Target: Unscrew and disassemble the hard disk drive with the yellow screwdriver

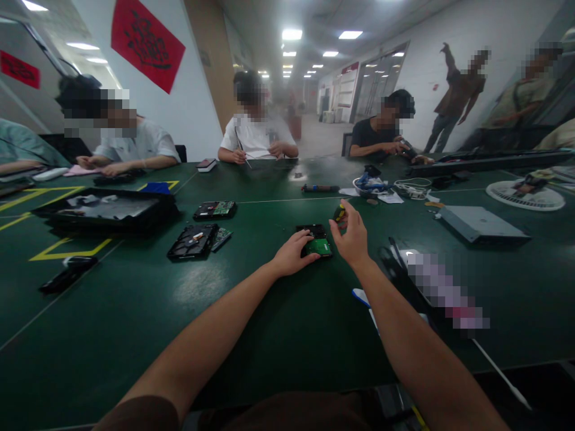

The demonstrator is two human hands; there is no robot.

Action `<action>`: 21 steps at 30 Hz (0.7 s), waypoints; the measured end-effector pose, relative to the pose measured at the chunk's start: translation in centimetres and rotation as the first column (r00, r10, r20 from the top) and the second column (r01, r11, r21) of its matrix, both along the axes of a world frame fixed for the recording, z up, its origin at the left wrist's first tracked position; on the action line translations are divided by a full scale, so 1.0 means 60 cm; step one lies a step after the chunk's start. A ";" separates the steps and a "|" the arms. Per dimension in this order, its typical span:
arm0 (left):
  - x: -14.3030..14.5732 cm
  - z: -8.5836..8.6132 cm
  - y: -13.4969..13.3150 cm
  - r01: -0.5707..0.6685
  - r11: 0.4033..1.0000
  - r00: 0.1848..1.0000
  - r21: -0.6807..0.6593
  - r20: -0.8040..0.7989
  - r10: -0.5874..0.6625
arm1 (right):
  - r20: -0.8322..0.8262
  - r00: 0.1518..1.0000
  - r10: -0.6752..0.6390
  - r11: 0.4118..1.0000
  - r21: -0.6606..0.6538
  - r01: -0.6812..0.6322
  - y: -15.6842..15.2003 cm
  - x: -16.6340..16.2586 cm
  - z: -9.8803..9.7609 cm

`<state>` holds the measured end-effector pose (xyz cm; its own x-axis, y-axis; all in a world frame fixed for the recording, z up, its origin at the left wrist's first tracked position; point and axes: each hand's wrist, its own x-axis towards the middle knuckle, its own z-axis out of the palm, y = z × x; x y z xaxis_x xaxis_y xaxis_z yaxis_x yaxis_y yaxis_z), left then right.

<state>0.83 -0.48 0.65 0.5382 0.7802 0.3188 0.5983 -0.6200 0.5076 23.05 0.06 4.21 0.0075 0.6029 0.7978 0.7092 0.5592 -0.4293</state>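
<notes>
A hard drive (320, 248) with a green circuit board lies flat on the table in front of me. My left hand (294, 252) grips its left side, fingers over the far part and thumb along the near edge, covering part of it. Just above and right of the drive, my right hand (350, 234) is closed around a yellow-and-black screwdriver (339, 212). The fingers partly hide this tool, and I cannot make out its tip. To the left lie an opened black drive casing (193, 240), a loose circuit board (221, 239) and another drive (214, 209).
A large black tray (108, 209) stands at left on the green table (251, 335). Rightward are a grey metal box (484, 224), a phone-like device (442, 290) with a white cable, and a bowl of parts (372, 184). Several people sit across the table.
</notes>
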 end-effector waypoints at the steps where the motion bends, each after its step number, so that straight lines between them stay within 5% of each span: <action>1: 0.000 0.001 0.000 0.000 1.000 1.000 0.000 -0.002 0.000 | 0.005 1.000 -0.002 1.000 -0.001 0.002 0.000 0.000 0.000; 21: 0.000 0.001 -0.001 -0.006 1.000 1.000 0.003 0.000 0.006 | 0.003 1.000 -0.007 1.000 -0.012 0.007 0.000 -0.002 0.000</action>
<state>0.85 -0.52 0.70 0.5333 0.7827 0.3210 0.6025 -0.6178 0.5054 22.96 0.05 4.22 0.0095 0.6126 0.7903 0.7142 0.5490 -0.4341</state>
